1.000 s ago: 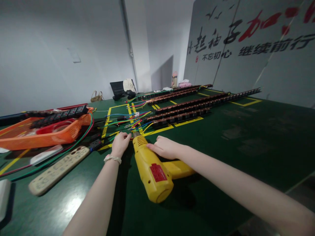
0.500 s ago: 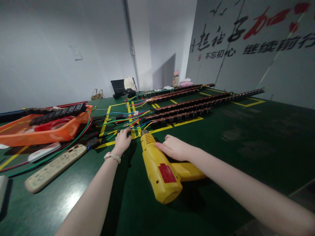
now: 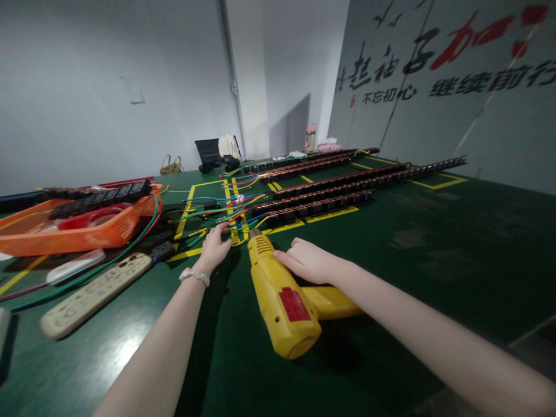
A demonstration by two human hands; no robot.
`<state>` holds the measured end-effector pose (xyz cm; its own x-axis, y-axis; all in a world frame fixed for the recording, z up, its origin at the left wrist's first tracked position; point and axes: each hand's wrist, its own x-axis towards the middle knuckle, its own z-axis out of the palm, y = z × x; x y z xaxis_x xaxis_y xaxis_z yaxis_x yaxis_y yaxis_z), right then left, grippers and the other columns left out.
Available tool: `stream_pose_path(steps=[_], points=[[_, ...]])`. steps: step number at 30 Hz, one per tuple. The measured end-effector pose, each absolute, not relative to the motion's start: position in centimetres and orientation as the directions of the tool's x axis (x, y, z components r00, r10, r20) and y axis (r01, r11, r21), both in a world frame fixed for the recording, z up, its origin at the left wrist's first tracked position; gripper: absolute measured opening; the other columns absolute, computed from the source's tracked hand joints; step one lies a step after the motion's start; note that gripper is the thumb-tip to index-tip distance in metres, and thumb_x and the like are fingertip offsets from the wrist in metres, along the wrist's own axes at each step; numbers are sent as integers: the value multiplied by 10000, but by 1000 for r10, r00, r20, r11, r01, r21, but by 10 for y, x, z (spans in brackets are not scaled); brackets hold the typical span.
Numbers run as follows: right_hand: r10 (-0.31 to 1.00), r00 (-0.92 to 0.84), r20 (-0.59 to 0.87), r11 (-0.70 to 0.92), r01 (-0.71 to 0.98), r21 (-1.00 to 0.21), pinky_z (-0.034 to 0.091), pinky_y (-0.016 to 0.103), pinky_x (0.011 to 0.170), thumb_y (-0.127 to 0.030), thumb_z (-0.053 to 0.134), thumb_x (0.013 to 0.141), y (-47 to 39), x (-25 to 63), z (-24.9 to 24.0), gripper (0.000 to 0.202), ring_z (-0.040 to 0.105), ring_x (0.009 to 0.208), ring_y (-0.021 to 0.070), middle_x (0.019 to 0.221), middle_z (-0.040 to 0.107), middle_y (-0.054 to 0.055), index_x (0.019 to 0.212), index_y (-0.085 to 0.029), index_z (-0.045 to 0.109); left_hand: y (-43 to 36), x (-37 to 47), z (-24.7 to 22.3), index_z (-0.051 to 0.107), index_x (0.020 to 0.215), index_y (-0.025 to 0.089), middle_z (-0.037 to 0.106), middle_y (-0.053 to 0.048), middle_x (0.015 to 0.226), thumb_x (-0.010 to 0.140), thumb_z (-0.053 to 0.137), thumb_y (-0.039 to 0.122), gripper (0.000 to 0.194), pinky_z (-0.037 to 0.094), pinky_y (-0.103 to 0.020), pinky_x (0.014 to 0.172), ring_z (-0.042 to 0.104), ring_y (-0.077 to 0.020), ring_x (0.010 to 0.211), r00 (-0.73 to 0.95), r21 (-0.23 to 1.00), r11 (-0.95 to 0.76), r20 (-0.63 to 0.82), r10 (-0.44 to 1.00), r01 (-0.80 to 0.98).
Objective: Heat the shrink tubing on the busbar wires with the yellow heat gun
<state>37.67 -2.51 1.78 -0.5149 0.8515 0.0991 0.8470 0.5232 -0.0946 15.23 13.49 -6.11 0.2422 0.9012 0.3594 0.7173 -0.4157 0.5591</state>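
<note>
A yellow heat gun lies on the green table in front of me, its metal nozzle pointing away and its handle to the right. My right hand is closed on the far right side of its barrel, with the thumb on top and the other fingers curled. Left of the nozzle, my left hand has its fingers bent together on the coloured wires. The exact spot of the pinch is partly hidden by the hand. These wires run to copper-coloured strips with black blocks beneath.
An orange basket with black socket strips and red parts stands at left. Before it lies a cream power strip with a black plug. Yellow tape marks the table. A bottle and a tissue pack stand at the back.
My left hand has shifted very slightly left and away from me among the wires. The right hand and the heat gun stay nearly in place.
</note>
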Motion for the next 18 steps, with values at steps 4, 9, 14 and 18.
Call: stream_pose_path(steps=[4,9,14,18], points=[[854,-511,98,521,843,-137,349,315,733,-340,141,1000,-25,376,19,651,533,636,179,570,613,58,609,-146,624,133,154,-60,492,1241,180,571,-116,1134,738,471,208,504,406,-424,935,517,-267,1093,248,472,-410,368,896,780],[860,-503,91,511,846,-153,353,318,732,-354,134,996,-26,376,20,663,529,634,182,565,608,62,589,-150,615,129,157,-58,481,1245,195,554,-127,1150,763,432,207,485,401,-459,932,483,-297,1129,246,408,-400,380,892,820],[864,-495,95,504,848,-161,356,318,739,-384,115,992,-26,377,18,688,532,620,181,564,610,63,579,-157,616,129,157,-61,449,1240,202,515,-128,1223,766,421,204,475,376,-478,958,436,-305,1194,244,422,-397,372,896,815],[868,-487,97,497,854,-155,354,317,748,-385,115,991,-25,377,16,686,536,619,177,575,613,64,589,-156,621,129,156,-60,464,1187,191,516,-124,1224,746,438,189,442,391,-467,955,456,-296,1176,258,451,-426,388,885,784]])
